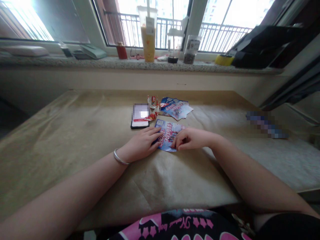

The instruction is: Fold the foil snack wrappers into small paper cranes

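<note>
A blue printed flyer [168, 135] with red-and-white lettering and a square code lies on the covered table in front of me. My left hand [142, 141] rests flat, its spread fingertips on the flyer's left side. At the right side, my right hand [188, 138] is closed, fingers curled over the paper with the thumb close to them. Its palm side is partly hidden. Just beyond the flyer is a loose stack of similar flyers [175, 108]. A phone [140, 124] lies beyond my left hand, with a red-and-white wrapped item [151, 116] across it.
More red-and-white wrapped pieces [153, 101] lie beside the stack. A blurred flat item [266, 125] is at the far right. On the windowsill [100, 64] stand a tall yellow-filled cup [148, 43], other cups, a red container [121, 51] and a black bag [262, 46].
</note>
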The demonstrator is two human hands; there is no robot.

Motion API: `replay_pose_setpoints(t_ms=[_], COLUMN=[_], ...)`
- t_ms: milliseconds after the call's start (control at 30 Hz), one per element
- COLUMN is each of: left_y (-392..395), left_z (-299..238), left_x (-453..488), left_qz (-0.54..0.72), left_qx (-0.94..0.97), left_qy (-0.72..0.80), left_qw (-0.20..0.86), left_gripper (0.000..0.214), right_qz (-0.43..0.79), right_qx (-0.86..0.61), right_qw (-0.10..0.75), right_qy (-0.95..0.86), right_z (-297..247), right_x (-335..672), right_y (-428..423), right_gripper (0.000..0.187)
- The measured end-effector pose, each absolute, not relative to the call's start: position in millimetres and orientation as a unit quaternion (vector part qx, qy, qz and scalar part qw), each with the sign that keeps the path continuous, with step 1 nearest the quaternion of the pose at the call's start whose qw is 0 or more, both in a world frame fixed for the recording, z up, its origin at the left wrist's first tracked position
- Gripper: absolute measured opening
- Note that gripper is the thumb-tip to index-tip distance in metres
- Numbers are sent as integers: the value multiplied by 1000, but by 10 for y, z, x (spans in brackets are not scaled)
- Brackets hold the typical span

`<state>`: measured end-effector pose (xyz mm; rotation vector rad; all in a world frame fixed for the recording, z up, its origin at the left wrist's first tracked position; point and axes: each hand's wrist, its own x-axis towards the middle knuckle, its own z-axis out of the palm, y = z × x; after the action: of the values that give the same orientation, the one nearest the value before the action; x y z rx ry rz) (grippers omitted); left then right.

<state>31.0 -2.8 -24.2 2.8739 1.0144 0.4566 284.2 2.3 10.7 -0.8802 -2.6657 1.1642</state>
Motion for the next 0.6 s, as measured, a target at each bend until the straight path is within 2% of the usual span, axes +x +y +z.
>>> replay_pose_setpoints(t_ms=[400, 600], left_y=[-11, -50], left_z=[-150, -132], left_x=[259, 271], left_qz=[168, 156], left_qx=[943, 957], left_qy=[279, 235], left_qw=[64, 74], left_gripper=[31, 29], right_qz=[359, 278], right_qx=[-362, -340], right_qw=[82, 140], right_qy=[-856, -887], right_z=[-20, -95], right_x=[2991, 2929], right_y=[161, 180], right_gripper=[19, 12])
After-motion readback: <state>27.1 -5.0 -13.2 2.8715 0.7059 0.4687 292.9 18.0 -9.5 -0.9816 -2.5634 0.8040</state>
